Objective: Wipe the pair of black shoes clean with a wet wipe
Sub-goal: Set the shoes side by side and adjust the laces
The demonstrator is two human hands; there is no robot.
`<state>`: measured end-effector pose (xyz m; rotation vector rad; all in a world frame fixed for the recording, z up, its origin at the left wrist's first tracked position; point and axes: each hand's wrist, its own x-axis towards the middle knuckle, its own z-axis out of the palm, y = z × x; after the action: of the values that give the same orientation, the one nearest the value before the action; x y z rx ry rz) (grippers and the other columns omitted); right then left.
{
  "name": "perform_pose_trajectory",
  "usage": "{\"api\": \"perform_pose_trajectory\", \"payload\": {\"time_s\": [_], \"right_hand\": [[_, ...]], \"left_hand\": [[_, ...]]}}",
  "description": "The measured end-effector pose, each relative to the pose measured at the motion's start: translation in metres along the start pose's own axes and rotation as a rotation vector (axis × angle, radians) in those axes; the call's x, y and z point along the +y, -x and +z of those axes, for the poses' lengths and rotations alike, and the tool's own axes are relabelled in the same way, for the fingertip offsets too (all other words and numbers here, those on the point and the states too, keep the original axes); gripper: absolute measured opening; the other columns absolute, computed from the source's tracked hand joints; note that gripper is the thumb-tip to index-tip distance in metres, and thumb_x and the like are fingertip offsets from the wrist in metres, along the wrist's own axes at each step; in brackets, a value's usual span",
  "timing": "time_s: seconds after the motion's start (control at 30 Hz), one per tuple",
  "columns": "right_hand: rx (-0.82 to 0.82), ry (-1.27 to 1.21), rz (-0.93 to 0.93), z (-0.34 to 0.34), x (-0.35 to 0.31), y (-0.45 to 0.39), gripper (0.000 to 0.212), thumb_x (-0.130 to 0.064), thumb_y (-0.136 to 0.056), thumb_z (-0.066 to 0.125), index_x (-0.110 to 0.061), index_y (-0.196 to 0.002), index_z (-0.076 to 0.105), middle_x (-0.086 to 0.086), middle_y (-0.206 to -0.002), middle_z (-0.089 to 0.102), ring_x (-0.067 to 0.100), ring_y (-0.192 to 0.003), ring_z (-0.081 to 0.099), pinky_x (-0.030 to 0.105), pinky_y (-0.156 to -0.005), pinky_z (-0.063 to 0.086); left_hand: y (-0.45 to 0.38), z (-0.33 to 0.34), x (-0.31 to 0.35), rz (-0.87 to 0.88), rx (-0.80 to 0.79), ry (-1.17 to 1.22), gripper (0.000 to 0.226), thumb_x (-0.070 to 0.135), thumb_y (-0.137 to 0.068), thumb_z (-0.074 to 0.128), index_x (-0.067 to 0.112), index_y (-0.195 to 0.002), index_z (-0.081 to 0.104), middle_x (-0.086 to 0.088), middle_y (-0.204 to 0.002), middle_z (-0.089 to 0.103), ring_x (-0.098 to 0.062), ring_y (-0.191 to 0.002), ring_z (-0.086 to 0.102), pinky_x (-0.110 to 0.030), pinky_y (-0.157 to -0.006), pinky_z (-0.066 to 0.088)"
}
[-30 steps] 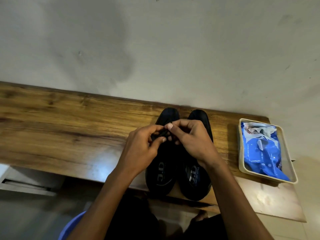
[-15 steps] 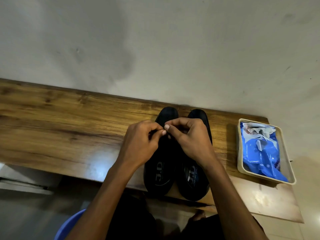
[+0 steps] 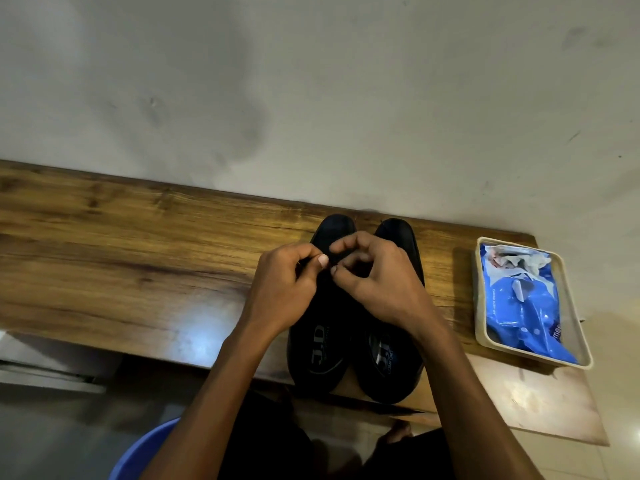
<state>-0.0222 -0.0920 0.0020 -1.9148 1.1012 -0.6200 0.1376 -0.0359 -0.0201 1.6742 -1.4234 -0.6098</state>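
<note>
A: Which step is this?

B: A preparatory one, I'd judge. Both hands work over the laces of the left shoe; no wipe is in either hand. The left hand has thumb and forefinger pinched together on what looks like a thin black lace, though it is too dark against the shoe to be sure. The right hand has its fingertips curled in and pressed close at the same spot, seemingly on the lace too.

A: And the pair itself?

B: The two shoes stand side by side, touching, toes to the wall, heels at the near edge of the wooden table. The right shoe lies under the right wrist. The fingers meet over the front half of the left shoe.

A: Where are the wipes?

B: The blue pack of wipes lies in a cream tray, well apart from both hands, to the right.

A: So the next move?

B: Probably letting go of the lace, then reaching right to pull one sheet out.
</note>
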Motion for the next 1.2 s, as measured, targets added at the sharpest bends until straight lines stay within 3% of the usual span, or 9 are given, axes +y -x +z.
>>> {"api": "perform_pose_trajectory", "payload": {"time_s": [0.07, 0.17, 0.33, 0.5, 0.63, 0.77, 0.9, 1.07, 1.2], "right_hand": [[-0.077, -0.09, -0.016, -0.004, 0.003, 0.0, 0.03, -0.02, -0.091, 0.07, -0.033, -0.117, 0.059, -0.011, -0.086, 0.074, 0.002, -0.086, 0.069, 0.018, -0.076, 0.054], [-0.142, -0.065, -0.069, -0.008, 0.009, 0.0, 0.03, -0.011, -0.089, 0.071, -0.03, -0.113, 0.067, -0.009, -0.096, 0.073, 0.004, -0.096, 0.068, 0.029, -0.089, 0.056], [0.045, 0.215, -0.199, 0.003, 0.013, -0.005, 0.013, -0.031, -0.086, 0.076, -0.031, -0.099, 0.073, -0.018, -0.086, 0.07, -0.002, -0.085, 0.064, 0.041, -0.089, 0.053], [0.006, 0.3, -0.262, 0.002, 0.019, -0.008, 0.011, -0.042, -0.095, 0.061, -0.031, -0.095, 0.064, -0.019, -0.089, 0.062, 0.0, -0.083, 0.058, 0.048, -0.088, 0.05], [-0.057, 0.182, -0.178, 0.004, 0.019, -0.005, 0.026, -0.046, -0.101, 0.039, -0.027, -0.095, 0.055, -0.014, -0.099, 0.054, 0.005, -0.094, 0.055, 0.046, -0.091, 0.047], [-0.054, -0.025, -0.181, 0.002, 0.019, -0.008, 0.04, -0.035, -0.108, 0.036, -0.009, -0.089, 0.06, 0.004, -0.094, 0.056, 0.016, -0.089, 0.056, 0.037, -0.082, 0.047], [-0.021, -0.384, -0.114, -0.006, 0.021, -0.011, 0.042, -0.032, -0.108, 0.039, -0.005, -0.081, 0.057, 0.022, -0.092, 0.059, 0.028, -0.09, 0.06, 0.052, -0.087, 0.048], [0.082, -0.916, 0.058, -0.012, 0.018, -0.012, 0.029, -0.026, -0.109, 0.035, -0.014, -0.092, 0.056, 0.002, -0.073, 0.061, 0.024, -0.085, 0.069, 0.04, -0.088, 0.051], [0.193, -0.839, 0.123, -0.014, 0.021, -0.015, 0.025, -0.026, -0.107, 0.043, -0.012, -0.094, 0.06, 0.001, -0.066, 0.058, 0.02, -0.076, 0.068, 0.032, -0.078, 0.054]], "left_hand": [[-0.002, 0.0, -0.001, -0.077, -0.034, 0.105, 0.022, 0.018, -0.097, 0.061, 0.022, -0.078, 0.071, 0.013, -0.063, 0.063, 0.0, -0.059, 0.055, -0.024, -0.058, 0.044], [-0.005, -0.002, -0.002, -0.141, -0.09, 0.185, 0.026, 0.016, -0.099, 0.059, 0.024, -0.077, 0.071, 0.019, -0.059, 0.061, 0.004, -0.057, 0.054, -0.021, -0.059, 0.042], [-0.007, -0.004, -0.007, -0.138, -0.128, 0.199, 0.022, 0.018, -0.099, 0.059, 0.019, -0.084, 0.075, 0.014, -0.063, 0.063, 0.0, -0.061, 0.056, -0.022, -0.061, 0.044], [-0.009, -0.007, -0.009, -0.141, -0.146, 0.219, 0.021, 0.02, -0.099, 0.06, 0.019, -0.083, 0.075, 0.015, -0.06, 0.061, 0.003, -0.058, 0.055, -0.015, -0.057, 0.042], [-0.01, -0.007, -0.009, -0.128, -0.185, 0.234, 0.018, 0.019, -0.098, 0.062, 0.017, -0.089, 0.077, 0.004, -0.075, 0.072, -0.012, -0.073, 0.069, -0.036, -0.068, 0.057], [-0.011, -0.006, -0.007, -0.124, -0.199, 0.225, 0.017, 0.019, -0.098, 0.062, 0.018, -0.09, 0.077, -0.003, -0.083, 0.075, -0.023, -0.083, 0.072, -0.055, -0.081, 0.057], [-0.013, -0.009, -0.009, -0.112, -0.151, 0.212, 0.015, 0.018, -0.095, 0.065, 0.016, -0.088, 0.078, -0.007, -0.081, 0.074, -0.028, -0.082, 0.069, -0.054, -0.082, 0.054], [-0.017, -0.013, -0.016, -0.097, -0.143, 0.187, 0.014, 0.026, -0.092, 0.068, 0.022, -0.086, 0.08, 0.001, -0.082, 0.075, -0.02, -0.084, 0.069, -0.053, -0.085, 0.055], [-0.017, -0.017, -0.022, -0.107, -0.127, 0.171, 0.013, 0.023, -0.092, 0.07, 0.024, -0.085, 0.08, -0.002, -0.078, 0.074, -0.022, -0.078, 0.066, -0.047, -0.08, 0.053]]}}
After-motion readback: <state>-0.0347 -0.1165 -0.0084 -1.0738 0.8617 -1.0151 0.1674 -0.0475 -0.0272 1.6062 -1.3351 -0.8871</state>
